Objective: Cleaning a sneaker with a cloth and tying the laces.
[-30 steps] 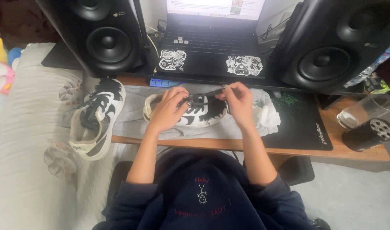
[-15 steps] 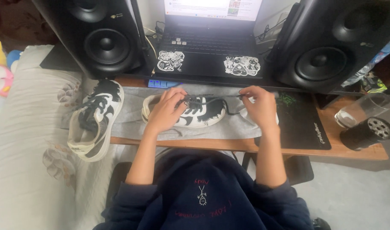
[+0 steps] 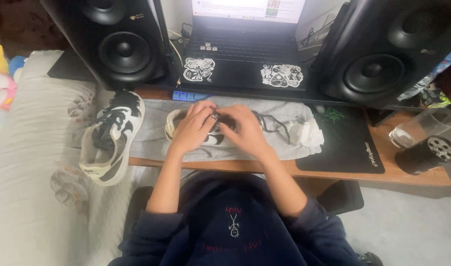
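Head view. Centre of frame: left hand (image 3: 193,129) and right hand (image 3: 245,130) rest side by side on a white-and-black low-top sneaker (image 3: 213,139), fingers curled over its top and meeting at the lacing; what exactly they pinch cannot be told. A loose black shoelace (image 3: 274,125) trails right of the right hand. The sneaker lies on a grey cloth (image 3: 154,135) spread over the wooden desk (image 3: 412,175).

Left of frame: second matching sneaker (image 3: 109,135) overhangs the desk edge, well apart from the hands. Crumpled white tissue (image 3: 306,133) lies just right of the lace. Upper frame: black laptop (image 3: 245,54) between two black speakers (image 3: 117,42).
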